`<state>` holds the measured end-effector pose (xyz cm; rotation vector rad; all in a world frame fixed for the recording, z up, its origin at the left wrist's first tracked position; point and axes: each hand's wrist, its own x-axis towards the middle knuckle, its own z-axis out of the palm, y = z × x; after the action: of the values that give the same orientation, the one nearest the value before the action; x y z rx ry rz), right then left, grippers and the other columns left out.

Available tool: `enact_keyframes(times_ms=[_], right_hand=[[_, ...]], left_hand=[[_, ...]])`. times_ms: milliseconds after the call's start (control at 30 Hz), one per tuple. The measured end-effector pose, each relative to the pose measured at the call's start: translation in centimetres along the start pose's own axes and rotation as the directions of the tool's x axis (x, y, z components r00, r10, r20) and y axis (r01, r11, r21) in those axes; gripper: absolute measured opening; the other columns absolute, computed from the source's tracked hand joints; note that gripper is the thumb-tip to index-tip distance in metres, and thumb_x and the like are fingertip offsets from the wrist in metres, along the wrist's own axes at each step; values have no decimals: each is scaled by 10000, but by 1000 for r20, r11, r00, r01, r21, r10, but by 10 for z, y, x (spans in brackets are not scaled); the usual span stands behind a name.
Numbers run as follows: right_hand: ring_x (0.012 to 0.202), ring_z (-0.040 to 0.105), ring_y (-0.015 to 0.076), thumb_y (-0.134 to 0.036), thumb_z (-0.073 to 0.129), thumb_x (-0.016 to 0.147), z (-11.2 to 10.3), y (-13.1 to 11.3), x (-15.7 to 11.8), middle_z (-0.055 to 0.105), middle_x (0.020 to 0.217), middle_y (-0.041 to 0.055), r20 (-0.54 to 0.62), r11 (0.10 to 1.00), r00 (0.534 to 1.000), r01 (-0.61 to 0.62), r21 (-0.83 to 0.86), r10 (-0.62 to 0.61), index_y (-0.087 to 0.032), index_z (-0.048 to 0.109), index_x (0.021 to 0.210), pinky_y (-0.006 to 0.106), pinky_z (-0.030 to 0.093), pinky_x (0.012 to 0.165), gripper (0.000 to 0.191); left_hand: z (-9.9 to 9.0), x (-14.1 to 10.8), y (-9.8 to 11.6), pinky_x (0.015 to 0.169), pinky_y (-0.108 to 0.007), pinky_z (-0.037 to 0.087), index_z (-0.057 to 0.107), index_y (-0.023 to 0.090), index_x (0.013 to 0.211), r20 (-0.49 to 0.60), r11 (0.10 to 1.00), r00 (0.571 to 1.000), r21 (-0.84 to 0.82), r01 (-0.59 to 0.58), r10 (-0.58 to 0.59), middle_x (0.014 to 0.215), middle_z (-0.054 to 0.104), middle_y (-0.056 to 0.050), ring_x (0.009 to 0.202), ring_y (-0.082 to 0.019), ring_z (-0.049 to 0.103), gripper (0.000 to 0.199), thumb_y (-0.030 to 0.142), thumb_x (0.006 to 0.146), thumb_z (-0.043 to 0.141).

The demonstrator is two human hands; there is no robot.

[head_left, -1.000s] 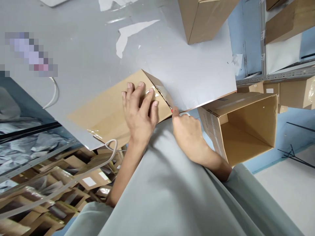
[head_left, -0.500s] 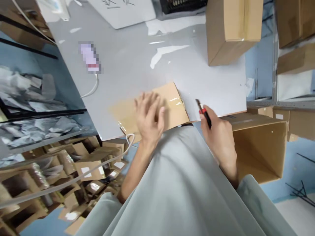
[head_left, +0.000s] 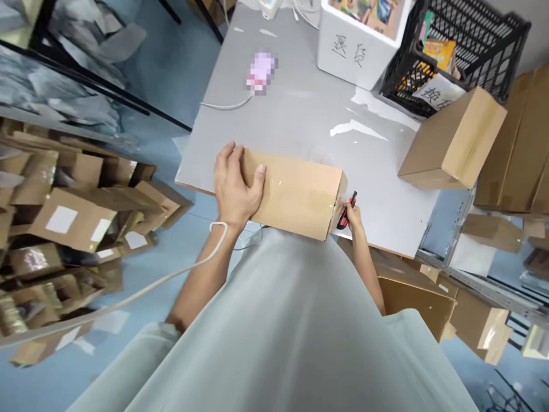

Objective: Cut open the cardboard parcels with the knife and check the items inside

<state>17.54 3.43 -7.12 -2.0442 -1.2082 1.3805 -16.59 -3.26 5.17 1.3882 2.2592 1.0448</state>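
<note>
A closed brown cardboard box [head_left: 300,191] lies at the table's front edge, against the person's clothing. Over its left end is my left hand [head_left: 237,186], fingers bent round the far corner and thumb on the top face. My right hand [head_left: 352,214] is beside the box's right end, closed on a red and black box cutter [head_left: 346,212] that points away from the body. Tape and a gap show at that right end; whether the blade touches it I cannot tell.
On the grey table [head_left: 291,126] are a charging phone [head_left: 261,70], a white bin [head_left: 355,48], a black crate [head_left: 476,34] and an upright carton [head_left: 454,143]. An open carton [head_left: 416,297] stands below right. Many cartons [head_left: 72,212] fill the left; a white cable crosses my left forearm.
My left hand has moved to the box's left end. My right hand and the cutter have come close to its right end. The view has turned, showing more of the bin and crate.
</note>
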Motion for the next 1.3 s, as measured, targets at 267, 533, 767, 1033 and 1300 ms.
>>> enact_keyframes(times_ms=[267,533,767,1033,1300], right_hand=[[790,655,227,-595,501,1044,-39,-43,-53,698,750,36,-276,957,951,61,-282,-142,-270,539,797,291,474,721,410],[1020,805,374,-480,445,1120,-74,-99,-104,840,1086,255,-491,760,824,-121,-639,-281,-191,700,1042,400,537,874,394],[1012,782,335,-455,450,1134,-67,-112,-126,803,1098,219,-452,670,834,-142,-729,-316,-195,671,1078,379,536,875,346],[947,796,245,-450,351,1202,-25,-172,-142,821,1173,139,-64,555,916,184,-811,-396,-183,593,1486,309,556,837,459],[1151,772,226,-409,336,1256,54,-240,-141,762,1388,84,536,20,835,542,-840,-120,-311,633,1590,263,505,808,457]], left_hand=[[13,6,-75,1185,-510,544,736,253,1364,-51,967,967,-67,246,-250,1349,785,-144,1259,-337,737,552,686,1119,496],[130,28,-75,1255,-445,481,720,116,1368,531,802,783,-285,525,-324,1463,753,-214,1396,-329,659,612,586,1125,412],[95,10,-67,1308,-432,481,638,148,1587,473,803,879,-500,324,-60,1661,630,-188,1565,-301,588,669,584,1105,481],[49,10,-40,1410,-618,336,685,285,1566,425,811,867,-584,42,261,1854,369,-154,1750,-395,328,720,675,971,795],[64,2,-59,1397,-632,360,651,297,1602,558,778,791,-602,178,251,1866,332,-153,1722,-428,373,797,635,912,868]])
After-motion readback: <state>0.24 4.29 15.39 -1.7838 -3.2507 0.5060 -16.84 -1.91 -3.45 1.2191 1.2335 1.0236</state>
